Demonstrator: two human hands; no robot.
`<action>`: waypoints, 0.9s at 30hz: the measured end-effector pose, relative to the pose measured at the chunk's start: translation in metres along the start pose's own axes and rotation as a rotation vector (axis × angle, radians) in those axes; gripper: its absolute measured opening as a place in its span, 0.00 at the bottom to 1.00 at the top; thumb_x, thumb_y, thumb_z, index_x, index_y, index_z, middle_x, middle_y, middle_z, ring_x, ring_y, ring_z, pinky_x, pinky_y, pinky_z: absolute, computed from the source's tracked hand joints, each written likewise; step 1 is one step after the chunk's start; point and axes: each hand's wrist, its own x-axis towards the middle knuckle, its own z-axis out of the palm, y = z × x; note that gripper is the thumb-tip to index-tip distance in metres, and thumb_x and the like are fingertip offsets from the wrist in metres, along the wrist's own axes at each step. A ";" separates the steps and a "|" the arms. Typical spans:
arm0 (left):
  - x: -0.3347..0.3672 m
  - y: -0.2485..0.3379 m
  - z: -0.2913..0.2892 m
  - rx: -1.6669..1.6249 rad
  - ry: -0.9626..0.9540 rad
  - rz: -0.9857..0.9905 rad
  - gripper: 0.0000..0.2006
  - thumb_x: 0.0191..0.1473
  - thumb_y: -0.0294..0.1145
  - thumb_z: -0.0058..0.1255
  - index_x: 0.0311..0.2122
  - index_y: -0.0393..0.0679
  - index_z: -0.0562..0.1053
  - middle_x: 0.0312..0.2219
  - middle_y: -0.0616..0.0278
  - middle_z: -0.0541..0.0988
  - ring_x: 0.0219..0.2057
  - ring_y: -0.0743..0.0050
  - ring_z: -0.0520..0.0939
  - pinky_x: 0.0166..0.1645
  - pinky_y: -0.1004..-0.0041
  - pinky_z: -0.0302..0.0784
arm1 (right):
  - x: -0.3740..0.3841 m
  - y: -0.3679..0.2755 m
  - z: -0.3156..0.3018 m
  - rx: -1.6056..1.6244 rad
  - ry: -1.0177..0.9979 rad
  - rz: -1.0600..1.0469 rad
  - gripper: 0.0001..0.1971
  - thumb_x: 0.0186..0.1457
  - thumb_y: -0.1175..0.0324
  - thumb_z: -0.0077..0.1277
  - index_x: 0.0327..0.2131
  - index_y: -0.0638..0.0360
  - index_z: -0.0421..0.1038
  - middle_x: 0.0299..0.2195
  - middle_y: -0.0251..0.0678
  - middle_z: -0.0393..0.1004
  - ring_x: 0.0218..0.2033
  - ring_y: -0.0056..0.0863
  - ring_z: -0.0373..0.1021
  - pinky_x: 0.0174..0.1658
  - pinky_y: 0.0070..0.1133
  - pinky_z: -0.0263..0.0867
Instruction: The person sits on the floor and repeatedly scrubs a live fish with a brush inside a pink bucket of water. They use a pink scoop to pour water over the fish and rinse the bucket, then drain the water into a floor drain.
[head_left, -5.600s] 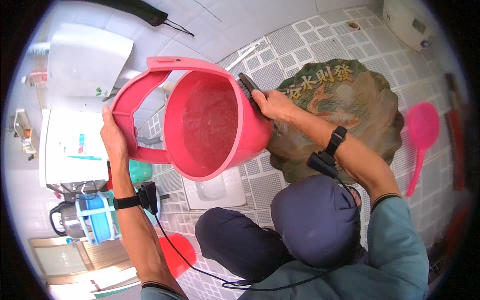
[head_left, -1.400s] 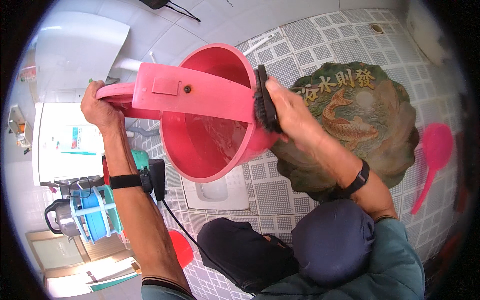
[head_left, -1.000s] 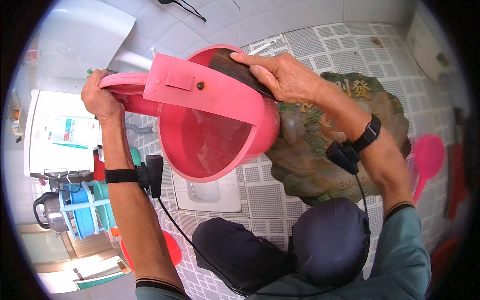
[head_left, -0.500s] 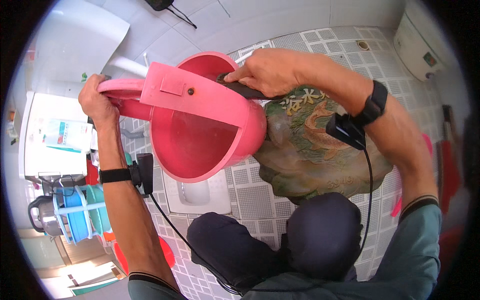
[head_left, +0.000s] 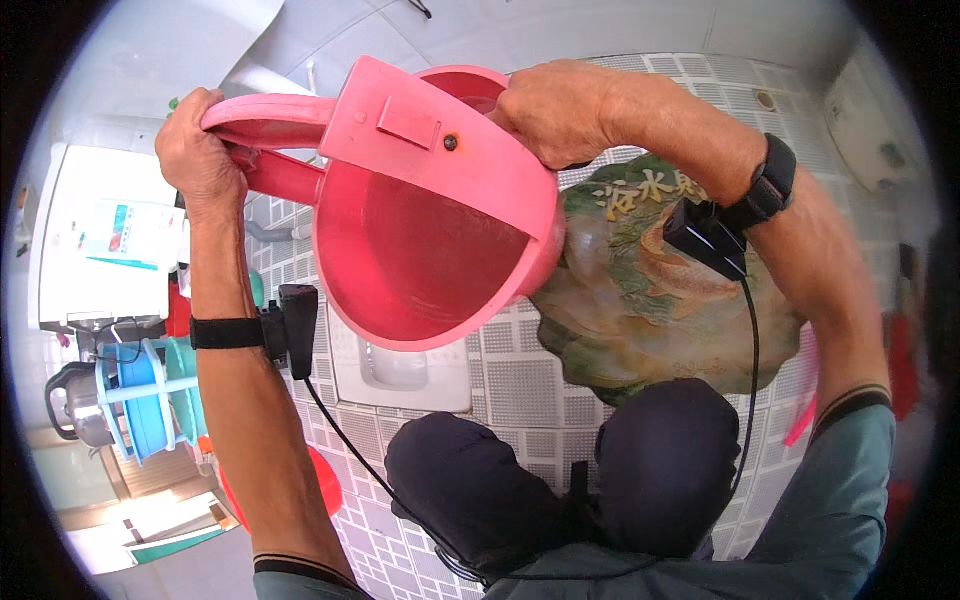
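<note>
A pink plastic watering can [head_left: 420, 240] hangs tilted above the floor, its wide mouth facing me. A broad band with a rusty bolt crosses the mouth; no spout shows. My left hand [head_left: 203, 150] is wrapped round the loop handle [head_left: 265, 108] at its left end. My right hand [head_left: 555, 110] is closed at the far right rim of the can, fingers curled and partly hidden. A dark edge shows under that hand, too little to name. Below and right of the can is a carved green-brown slab [head_left: 650, 290] with a fish relief and raised characters.
A white squat toilet [head_left: 400, 370] lies in the tiled floor beneath the can. A white washing machine [head_left: 105, 210], a kettle [head_left: 82, 402] and a rack of blue and green basins [head_left: 150, 400] stand at the left. A red basin [head_left: 325, 485] sits behind my left forearm. A white tub [head_left: 875, 125] is far right.
The can has shifted to the right and slightly up in view. My right hand has moved right and away from me; the dark flat piece seen in it earlier is now mostly hidden.
</note>
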 end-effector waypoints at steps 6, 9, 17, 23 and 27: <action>-0.007 0.026 0.009 -0.124 0.080 -0.105 0.12 0.53 0.26 0.43 0.22 0.33 0.75 0.18 0.60 0.73 0.14 0.75 0.71 0.14 0.75 0.63 | -0.051 0.025 0.019 0.279 0.244 -0.046 0.13 0.59 0.70 0.46 0.45 0.52 0.75 0.32 0.47 0.77 0.30 0.48 0.73 0.35 0.36 0.68; -0.001 0.018 0.007 -0.172 0.065 -0.080 0.12 0.53 0.27 0.43 0.22 0.34 0.75 0.17 0.59 0.74 0.10 0.75 0.69 0.10 0.76 0.60 | -0.044 0.030 0.021 0.273 0.277 -0.115 0.15 0.60 0.70 0.44 0.48 0.49 0.74 0.34 0.48 0.78 0.30 0.47 0.73 0.35 0.35 0.68; -0.001 0.012 0.005 -0.098 0.030 -0.065 0.12 0.53 0.26 0.43 0.21 0.34 0.72 0.17 0.63 0.70 0.14 0.78 0.68 0.16 0.76 0.61 | -0.028 0.012 0.000 0.017 0.123 -0.108 0.16 0.57 0.68 0.46 0.49 0.45 0.74 0.29 0.47 0.77 0.30 0.48 0.72 0.34 0.35 0.68; -0.003 0.013 0.003 -0.106 0.030 -0.069 0.10 0.51 0.22 0.43 0.21 0.32 0.72 0.18 0.62 0.70 0.21 0.77 0.70 0.26 0.77 0.65 | -0.058 0.051 -0.017 0.100 0.161 -0.186 0.17 0.58 0.70 0.45 0.51 0.49 0.73 0.31 0.47 0.78 0.30 0.44 0.74 0.36 0.33 0.69; -0.002 0.019 0.013 -0.096 0.080 -0.094 0.10 0.53 0.22 0.42 0.21 0.33 0.71 0.19 0.63 0.69 0.21 0.79 0.67 0.26 0.78 0.63 | -0.021 0.082 -0.025 0.276 0.369 -0.227 0.18 0.58 0.53 0.45 0.39 0.55 0.78 0.27 0.47 0.79 0.25 0.39 0.74 0.31 0.32 0.69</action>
